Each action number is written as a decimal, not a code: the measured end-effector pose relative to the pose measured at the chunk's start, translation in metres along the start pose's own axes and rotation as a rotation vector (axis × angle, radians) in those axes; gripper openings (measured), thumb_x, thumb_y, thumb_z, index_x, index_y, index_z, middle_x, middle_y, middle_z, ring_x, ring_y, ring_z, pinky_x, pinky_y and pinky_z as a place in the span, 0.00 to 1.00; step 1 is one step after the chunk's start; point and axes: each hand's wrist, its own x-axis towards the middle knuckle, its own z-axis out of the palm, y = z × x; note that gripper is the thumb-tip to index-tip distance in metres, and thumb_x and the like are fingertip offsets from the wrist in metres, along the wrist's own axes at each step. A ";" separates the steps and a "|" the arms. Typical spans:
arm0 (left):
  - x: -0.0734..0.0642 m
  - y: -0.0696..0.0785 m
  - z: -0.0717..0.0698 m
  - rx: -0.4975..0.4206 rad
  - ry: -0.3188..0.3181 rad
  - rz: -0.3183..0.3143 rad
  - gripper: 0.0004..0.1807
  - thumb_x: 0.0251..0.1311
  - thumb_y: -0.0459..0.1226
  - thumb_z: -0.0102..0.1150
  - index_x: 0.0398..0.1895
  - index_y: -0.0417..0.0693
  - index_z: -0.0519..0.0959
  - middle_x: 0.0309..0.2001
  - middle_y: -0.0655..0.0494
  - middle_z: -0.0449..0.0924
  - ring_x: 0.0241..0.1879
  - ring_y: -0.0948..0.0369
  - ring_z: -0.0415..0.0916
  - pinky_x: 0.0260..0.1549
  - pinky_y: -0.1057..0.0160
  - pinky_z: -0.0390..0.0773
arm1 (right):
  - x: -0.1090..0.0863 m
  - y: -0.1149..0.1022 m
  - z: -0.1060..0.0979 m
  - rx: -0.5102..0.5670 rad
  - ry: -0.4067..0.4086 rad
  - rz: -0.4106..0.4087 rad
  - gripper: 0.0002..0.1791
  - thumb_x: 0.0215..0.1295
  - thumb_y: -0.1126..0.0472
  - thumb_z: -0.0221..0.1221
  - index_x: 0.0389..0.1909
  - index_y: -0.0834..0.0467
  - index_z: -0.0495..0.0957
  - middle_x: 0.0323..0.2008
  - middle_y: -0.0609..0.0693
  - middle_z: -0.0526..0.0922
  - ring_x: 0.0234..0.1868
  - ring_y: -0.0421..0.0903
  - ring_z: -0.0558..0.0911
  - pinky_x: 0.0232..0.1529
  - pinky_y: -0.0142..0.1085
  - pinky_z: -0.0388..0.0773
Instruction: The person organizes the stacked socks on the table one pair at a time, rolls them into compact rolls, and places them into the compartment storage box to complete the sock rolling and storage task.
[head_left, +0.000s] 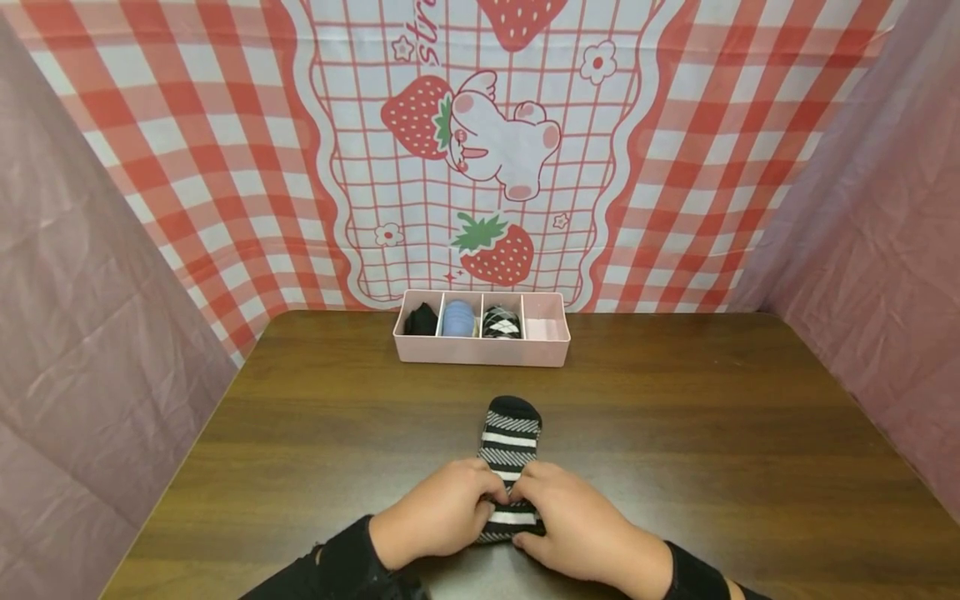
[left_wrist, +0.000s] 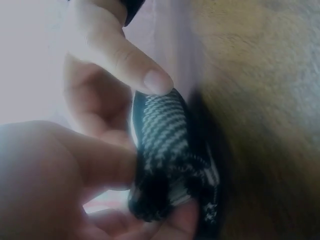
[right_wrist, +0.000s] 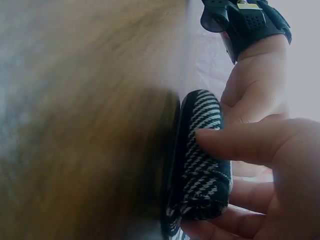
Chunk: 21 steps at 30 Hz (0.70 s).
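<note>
A black sock with white and grey stripes point(head_left: 512, 437) lies lengthwise on the table, its black toe end pointing away from me. My left hand point(head_left: 446, 504) pinches its near part from the left, and my right hand point(head_left: 581, 521) grips it from the right. In the left wrist view, the sock's near end point(left_wrist: 165, 125) is doubled over into a thick fold, a thumb pressing on it. The right wrist view shows the right thumb point(right_wrist: 220, 142) on the folded sock, fingertips at its lower edge. Fingers cover part of the sock in the head view.
At the table's back stands a pink divided box point(head_left: 480, 353). Its compartments, left to right, hold a black bundle point(head_left: 422, 320), a blue roll point(head_left: 458, 319) and a black-and-white argyle roll point(head_left: 501, 323); the rightmost point(head_left: 545, 321) shows bare pink. Behind hangs a checked strawberry cloth point(head_left: 225, 167).
</note>
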 end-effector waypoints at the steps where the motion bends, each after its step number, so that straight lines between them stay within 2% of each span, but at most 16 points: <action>1: 0.000 0.000 0.000 -0.010 -0.007 -0.009 0.11 0.58 0.25 0.63 0.36 0.51 0.87 0.37 0.66 0.80 0.41 0.68 0.77 0.43 0.69 0.77 | 0.000 0.000 0.000 0.001 -0.005 0.002 0.17 0.54 0.53 0.76 0.43 0.51 0.83 0.42 0.37 0.75 0.45 0.36 0.76 0.46 0.38 0.79; 6: 0.000 0.002 -0.003 -0.037 -0.017 -0.052 0.10 0.59 0.27 0.64 0.36 0.52 0.86 0.36 0.67 0.80 0.39 0.70 0.75 0.43 0.67 0.77 | -0.001 0.000 -0.001 0.015 -0.024 0.004 0.13 0.59 0.54 0.73 0.43 0.51 0.83 0.41 0.37 0.75 0.44 0.36 0.75 0.46 0.39 0.78; 14: -0.006 0.012 -0.007 0.098 0.060 -0.055 0.04 0.62 0.33 0.67 0.35 0.53 0.84 0.35 0.67 0.77 0.36 0.71 0.74 0.38 0.68 0.78 | 0.004 0.008 -0.003 0.137 -0.056 0.012 0.08 0.66 0.55 0.69 0.43 0.50 0.83 0.43 0.36 0.76 0.45 0.35 0.76 0.47 0.39 0.78; 18: -0.008 0.019 -0.010 0.180 0.064 -0.021 0.05 0.60 0.38 0.72 0.36 0.55 0.84 0.35 0.68 0.77 0.37 0.70 0.74 0.38 0.67 0.77 | 0.005 0.012 -0.006 0.204 -0.090 0.043 0.06 0.70 0.53 0.65 0.43 0.48 0.82 0.44 0.36 0.77 0.46 0.36 0.76 0.49 0.41 0.77; 21: -0.009 0.024 -0.010 0.253 0.062 0.035 0.09 0.57 0.39 0.74 0.39 0.54 0.84 0.38 0.67 0.79 0.40 0.69 0.75 0.41 0.67 0.78 | 0.006 0.014 -0.007 0.237 -0.097 0.048 0.05 0.71 0.52 0.63 0.44 0.46 0.82 0.46 0.37 0.78 0.48 0.36 0.77 0.51 0.43 0.77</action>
